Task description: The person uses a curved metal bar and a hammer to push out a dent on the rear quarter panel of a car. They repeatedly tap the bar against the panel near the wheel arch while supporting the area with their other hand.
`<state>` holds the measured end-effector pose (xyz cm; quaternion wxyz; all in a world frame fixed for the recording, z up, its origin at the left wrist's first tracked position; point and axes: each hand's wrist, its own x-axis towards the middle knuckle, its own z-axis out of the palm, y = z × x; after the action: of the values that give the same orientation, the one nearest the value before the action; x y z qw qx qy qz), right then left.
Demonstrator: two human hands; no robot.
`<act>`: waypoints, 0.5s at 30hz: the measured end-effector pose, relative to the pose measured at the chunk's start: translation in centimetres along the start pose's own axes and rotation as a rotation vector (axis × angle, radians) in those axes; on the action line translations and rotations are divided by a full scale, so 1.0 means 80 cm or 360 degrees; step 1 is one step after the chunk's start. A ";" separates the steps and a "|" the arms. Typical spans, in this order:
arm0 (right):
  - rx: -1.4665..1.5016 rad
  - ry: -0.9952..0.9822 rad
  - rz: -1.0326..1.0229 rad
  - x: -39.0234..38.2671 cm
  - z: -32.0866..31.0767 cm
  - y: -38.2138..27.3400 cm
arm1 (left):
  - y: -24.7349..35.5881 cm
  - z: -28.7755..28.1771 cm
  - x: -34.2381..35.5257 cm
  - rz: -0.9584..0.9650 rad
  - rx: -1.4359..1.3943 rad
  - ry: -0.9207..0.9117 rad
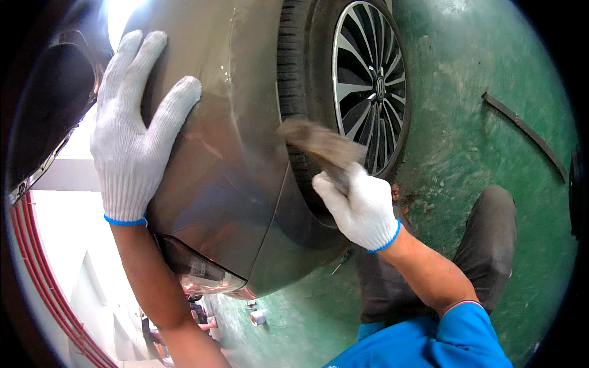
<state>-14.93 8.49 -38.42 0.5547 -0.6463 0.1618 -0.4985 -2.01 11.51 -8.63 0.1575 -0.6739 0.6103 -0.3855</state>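
Observation:
My left hand point(132, 122), in a white knit glove with a blue cuff, lies on the grey-brown car body point(202, 135), thumb apart from the fingers. My right hand point(362, 205), gloved alike, is closed round a flat grey-brown tool point(322, 144) with a wide head. Motion smears this tool, and its exact kind cannot be made out. Its head is at the wheel-arch edge, in front of the tyre point(300, 80); whether it touches the panel is unclear. Beside it stands the multi-spoke wheel rim point(371, 86).
A tail lamp point(199, 267) sits below my left forearm. On the green floor point(454, 141) lie a dark curved trim strip point(524, 129) at the right, a thin screwdriver-like tool point(339, 264) near my knee and a small white roll point(257, 318). My bent legs point(491, 239) are at the lower right.

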 end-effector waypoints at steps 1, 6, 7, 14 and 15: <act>0.0084 -0.0049 0.0040 -0.001 -0.003 0.001 | 0.000 0.001 0.000 0.0015 0.0029 -0.0005; 0.0863 -0.0212 0.1052 -0.005 -0.039 -0.001 | 0.012 -0.001 0.003 -0.0172 -0.0180 -0.0039; 0.0740 -0.0148 0.1027 -0.003 -0.044 0.003 | 0.017 0.002 0.005 -0.0350 -0.0251 -0.0034; 0.1803 -0.0036 0.0857 0.023 -0.085 0.033 | 0.014 -0.001 0.010 -0.0768 -0.0455 -0.0056; 0.1957 -0.0028 0.0993 0.020 -0.081 0.028 | 0.018 -0.002 0.011 -0.0781 -0.0485 -0.0055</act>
<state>-18.75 2.90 -40.39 0.9393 -0.1416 0.0236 -0.3117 -3.14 10.39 -9.21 -0.0330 -0.8237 0.4772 -0.3044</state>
